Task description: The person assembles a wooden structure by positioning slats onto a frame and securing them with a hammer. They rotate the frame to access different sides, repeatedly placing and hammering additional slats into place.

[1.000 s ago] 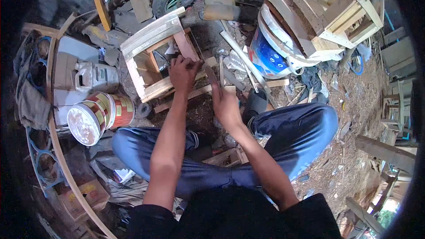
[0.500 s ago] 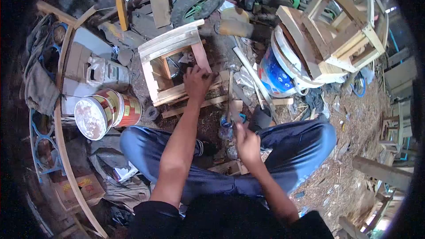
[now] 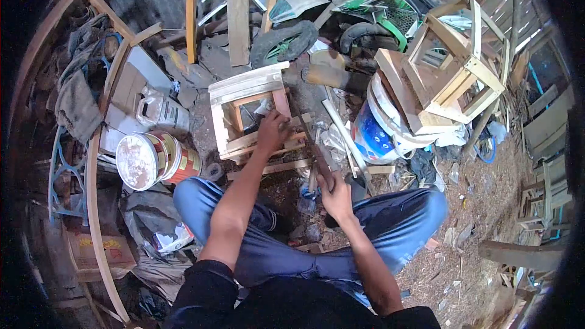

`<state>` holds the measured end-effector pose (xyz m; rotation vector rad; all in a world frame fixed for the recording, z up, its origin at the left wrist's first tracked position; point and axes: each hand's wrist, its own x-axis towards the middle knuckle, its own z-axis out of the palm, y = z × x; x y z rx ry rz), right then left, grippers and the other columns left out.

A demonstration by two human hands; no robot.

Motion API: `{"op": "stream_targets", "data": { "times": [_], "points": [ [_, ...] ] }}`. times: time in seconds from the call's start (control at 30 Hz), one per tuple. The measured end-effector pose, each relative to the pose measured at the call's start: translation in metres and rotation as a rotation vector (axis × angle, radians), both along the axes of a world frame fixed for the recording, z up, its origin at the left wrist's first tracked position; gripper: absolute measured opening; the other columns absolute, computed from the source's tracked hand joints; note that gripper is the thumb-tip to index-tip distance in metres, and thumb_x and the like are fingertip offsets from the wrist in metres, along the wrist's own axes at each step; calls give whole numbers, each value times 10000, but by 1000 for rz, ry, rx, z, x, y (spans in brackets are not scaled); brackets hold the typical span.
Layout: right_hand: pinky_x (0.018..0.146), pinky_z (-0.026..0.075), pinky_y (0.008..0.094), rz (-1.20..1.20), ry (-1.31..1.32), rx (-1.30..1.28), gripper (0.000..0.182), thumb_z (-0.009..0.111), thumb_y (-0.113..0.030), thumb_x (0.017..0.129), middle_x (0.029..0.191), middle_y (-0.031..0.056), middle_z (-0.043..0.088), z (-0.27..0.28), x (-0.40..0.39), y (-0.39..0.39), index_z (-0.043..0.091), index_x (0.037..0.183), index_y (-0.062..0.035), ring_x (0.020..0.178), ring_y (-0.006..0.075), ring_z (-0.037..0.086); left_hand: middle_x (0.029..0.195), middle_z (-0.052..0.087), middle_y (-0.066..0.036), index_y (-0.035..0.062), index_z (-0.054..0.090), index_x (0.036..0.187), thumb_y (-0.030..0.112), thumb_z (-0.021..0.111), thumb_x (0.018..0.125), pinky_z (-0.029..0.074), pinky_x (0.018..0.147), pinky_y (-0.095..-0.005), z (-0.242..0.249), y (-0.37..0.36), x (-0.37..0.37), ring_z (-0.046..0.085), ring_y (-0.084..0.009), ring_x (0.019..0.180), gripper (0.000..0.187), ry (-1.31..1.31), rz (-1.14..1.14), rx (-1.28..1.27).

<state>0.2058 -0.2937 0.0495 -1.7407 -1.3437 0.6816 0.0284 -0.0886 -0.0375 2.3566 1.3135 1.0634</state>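
Observation:
A small wooden frame (image 3: 248,80), built of pale planks with an open middle, stands on the ground in front of me. My left hand (image 3: 274,131) is closed on its near right corner, with the fingers curled over the wood. My right hand (image 3: 336,198) grips a long-bladed tool (image 3: 318,159) by its handle end. The narrow blade points up and left, its tip beside the frame's right edge near my left hand. Whether the edge is toothed cannot be made out. A loose wood strip (image 3: 271,169) lies just below the frame.
Paint buckets (image 3: 139,161) lie at left beside a white jerrycan (image 3: 161,109). On the right, a blue-and-white bucket (image 3: 373,128) carries another wooden frame (image 3: 448,79). A wheel (image 3: 283,42) and upright planks (image 3: 238,15) stand behind. Scraps and shavings litter the floor.
My view has shifted, so the scene sits lower. The tool in my right hand has tilted left, its tip nearer the frame. My left hand stays on the frame's corner.

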Motion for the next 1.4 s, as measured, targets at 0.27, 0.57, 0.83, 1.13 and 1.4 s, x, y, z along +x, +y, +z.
{"op": "stream_targets", "data": {
  "times": [0.27, 0.57, 0.83, 1.13, 1.4],
  "points": [
    [571, 478, 489, -19, -42, 5, 276, 582, -220, 901, 702, 294, 592, 2, -16, -1, 564, 915, 56, 724, 470, 594, 956, 552, -109, 44, 610, 941, 160, 698, 740, 471, 797, -401, -2, -6, -7, 549, -302, 953, 248, 31, -85, -2],
    [546, 466, 493, 11, -70, -17, 277, 564, -208, 911, 672, 318, 563, 29, -17, 4, 562, 858, 65, 704, 470, 589, 924, 509, -108, 48, 600, 956, 170, 660, 760, 445, 785, -400, 3, -4, -9, 517, -286, 933, 239, 218, -112, 130],
    [592, 485, 466, 14, -97, -46, 275, 538, -219, 926, 714, 284, 596, 32, -21, 1, 600, 941, 48, 720, 444, 608, 936, 507, -125, 29, 573, 998, 136, 657, 726, 442, 807, -397, 5, -7, -13, 512, -306, 928, 304, 321, -102, 263],
    [618, 484, 454, 6, -26, -224, 282, 562, -223, 911, 771, 298, 603, 31, -23, 28, 616, 895, 54, 785, 447, 599, 957, 512, -118, 36, 584, 1022, 186, 667, 729, 426, 846, -405, 4, -8, -13, 498, -299, 964, 339, 306, -100, 171],
    [559, 457, 468, -15, -81, -142, 300, 555, -231, 915, 672, 285, 576, 17, -27, 59, 582, 814, 50, 683, 459, 597, 948, 525, -133, 45, 587, 1037, 207, 678, 745, 431, 831, -421, 5, -8, -12, 506, -336, 919, 346, 268, -96, 117]
  ]
}}
